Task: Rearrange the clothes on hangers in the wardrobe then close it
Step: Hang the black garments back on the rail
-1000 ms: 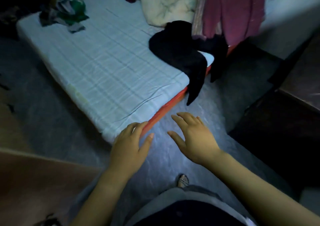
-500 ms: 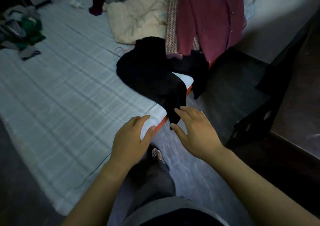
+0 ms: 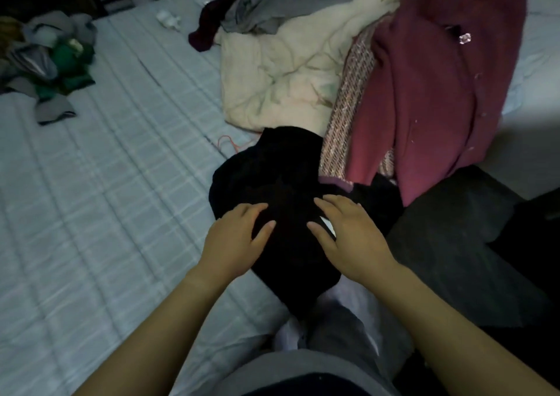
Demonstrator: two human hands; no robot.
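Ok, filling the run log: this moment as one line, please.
left hand: open, over black garment | right hand: open, over it | black garment: on mattress corner | maroon garment: lying next to it

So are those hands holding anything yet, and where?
Nothing gripped: the left hand and right hand are open, fingers spread over the black garment's middle.

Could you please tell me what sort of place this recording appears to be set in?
Most likely a bedroom: a low mattress under a pale checked sheet, a cream quilt bunched on it, and loose clothes such as a black garment and a maroon cardigan lying on top.
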